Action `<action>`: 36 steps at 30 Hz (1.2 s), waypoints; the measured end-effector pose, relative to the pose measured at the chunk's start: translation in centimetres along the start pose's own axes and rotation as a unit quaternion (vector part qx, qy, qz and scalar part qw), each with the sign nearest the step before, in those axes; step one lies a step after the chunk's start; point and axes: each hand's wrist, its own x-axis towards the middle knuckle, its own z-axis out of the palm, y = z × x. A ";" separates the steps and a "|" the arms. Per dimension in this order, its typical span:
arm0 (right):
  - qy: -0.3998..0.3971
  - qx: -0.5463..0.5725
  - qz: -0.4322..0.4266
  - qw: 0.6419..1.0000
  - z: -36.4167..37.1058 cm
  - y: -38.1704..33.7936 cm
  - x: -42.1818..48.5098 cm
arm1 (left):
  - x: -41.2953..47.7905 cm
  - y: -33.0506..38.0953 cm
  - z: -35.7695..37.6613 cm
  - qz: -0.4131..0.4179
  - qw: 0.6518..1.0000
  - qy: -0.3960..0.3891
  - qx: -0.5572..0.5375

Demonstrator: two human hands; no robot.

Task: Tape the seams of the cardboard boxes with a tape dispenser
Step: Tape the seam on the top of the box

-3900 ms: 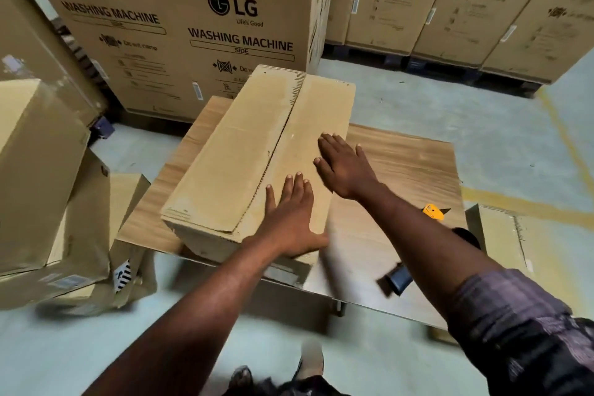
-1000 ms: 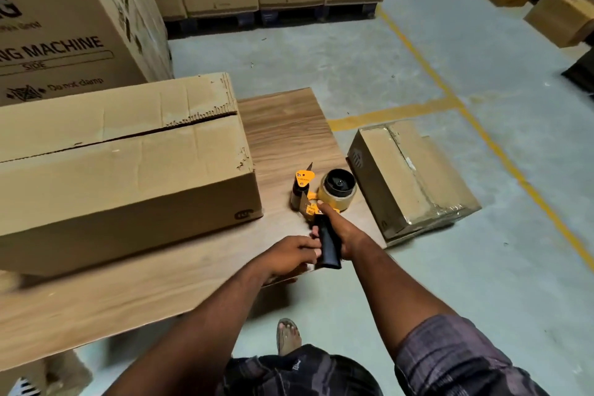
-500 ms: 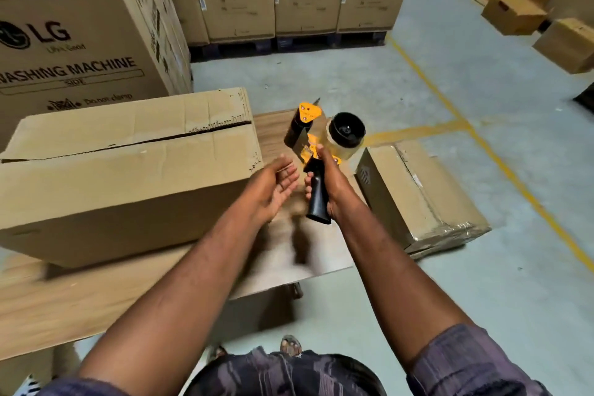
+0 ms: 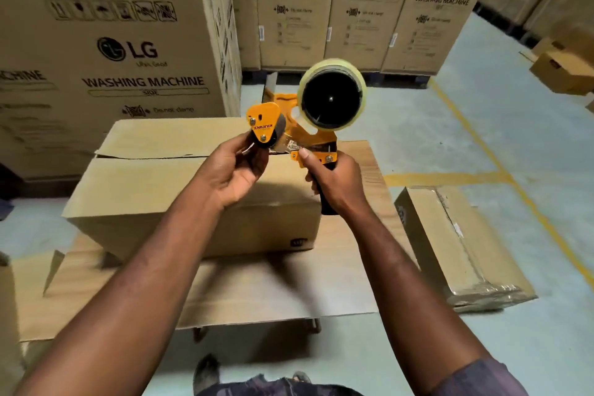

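- Step in hand, as I judge it: you are readying the tape dispenser, not yet taping. It is held up in the air at 12 o'clock from your wrists, above the box and not touching it.
- Your right hand is wrapped tight round the black handle, with the thumb laid on the orange frame.
- Your left hand has its fingers closed on the roller end of the dispenser. Whether they also hold the loose tape end is too small to tell.
- The box sits on the table, at 7 o'clock from the dispenser. Its top seam gapes, with no tape visible on it.
- Next move, in my view: free a tab of tape, lower the roller onto one end of the seam, press the flaps level and draw along the seam in one line.
- Count: one dispenser and one tape roll.
- Count: one untaped box on the table and one taped box on the floor at 3 o'clock from the table.
- Count: one big washing-machine carton at 10 o'clock and three full faces in the row at 12 to 1 o'clock, with more cut off at the edges.
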 end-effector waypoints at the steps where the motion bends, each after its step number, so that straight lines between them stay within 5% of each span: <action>1: -0.013 -0.005 -0.008 1.000 0.9 -0.4 0.2 | -0.2 0.8 -1.2 0.000 1.000 0.002 -0.008; 8: -0.106 -0.055 -0.046 0.992 9.7 -2.9 2.6 | -0.9 8.3 -11.9 -0.027 0.997 -0.036 -0.056; 15: -0.155 -0.115 -0.091 0.977 19.2 -4.8 4.8 | -0.2 14.3 -18.0 0.065 0.980 0.120 0.145; 26: -0.178 -0.270 -0.132 0.937 26.7 -4.8 9.3 | 3.5 24.0 -28.2 0.070 0.939 0.149 0.303; 36: -0.209 -0.348 -0.153 0.901 29.9 -4.0 13.1 | 6.4 24.9 -30.3 0.129 0.873 0.214 0.418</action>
